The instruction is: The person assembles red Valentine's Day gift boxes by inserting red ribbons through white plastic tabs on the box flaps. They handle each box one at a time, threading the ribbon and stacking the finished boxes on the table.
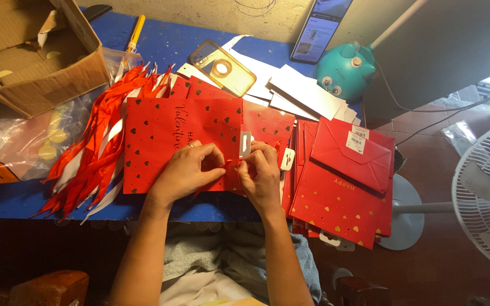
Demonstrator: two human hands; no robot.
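Both hands meet at the right edge of a red gift bag [165, 139] lying flat on the blue table [12, 201]. That bag is glossy red paper sprinkled with small gold and dark hearts, with script lettering running up its middle, and a white hang tab [245, 143] juts from its right edge. A thin red ribbon [231, 163] crosses that edge, and both hands pinch it. The left hand [185, 170] lies palm down on the bag's lower right part, fingers curled, thumb and forefinger closed on the ribbon; a ring shows on one finger. The right hand [261, 173] sits just right of the bag's edge, knuckles up, fingertips nipped tight on the same ribbon, touching the left fingertips. Both forearms rise from the bottom of the view and converge toward the bag.

Under the bag's right side lie more red bags, and further right a stack of folded red bags [341, 187] with a white sticker. Left of the bag, a bundle of red and white ribbons [94, 153] fans out. Beyond its top left corner stands an open cardboard box [35, 51]; beyond its top right, a clear phone case [222, 68].
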